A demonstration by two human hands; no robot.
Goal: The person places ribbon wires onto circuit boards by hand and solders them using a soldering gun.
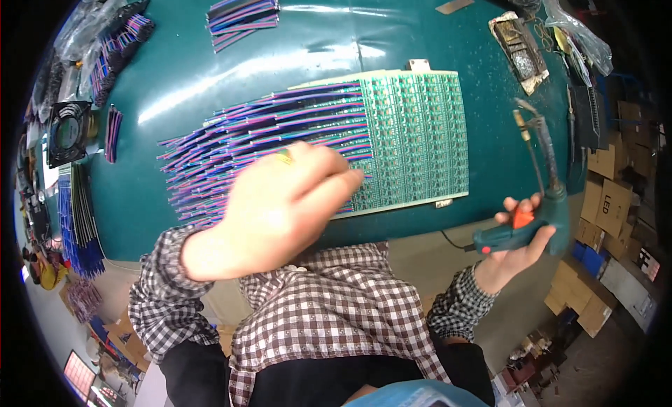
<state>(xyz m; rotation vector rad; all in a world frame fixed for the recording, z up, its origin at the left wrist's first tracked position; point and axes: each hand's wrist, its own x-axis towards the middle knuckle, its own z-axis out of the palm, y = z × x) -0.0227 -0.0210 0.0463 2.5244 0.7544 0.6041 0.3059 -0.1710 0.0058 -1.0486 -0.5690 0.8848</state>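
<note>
Left hand (280,211) nearest the lens, blurred, raised over the teal surface (315,43); fingers curled loosely, tips pointing to 3 o'clock above the near edge of the green circuit panel (413,137). Whether this grip holds anything: cannot tell. Multicoloured wires (259,141) fan out from the panel toward 9 o'clock, lying flat on the surface. Right hand (514,242) at 3 o'clock, off the surface edge, grip clenched around a green soldering gun (525,225), thumb beside its orange trigger, tip pointing to 12 o'clock. Brown cardboard boxes (609,197) stacked at far 3 o'clock. Wire bundle (241,15) at 11 o'clock.
</note>
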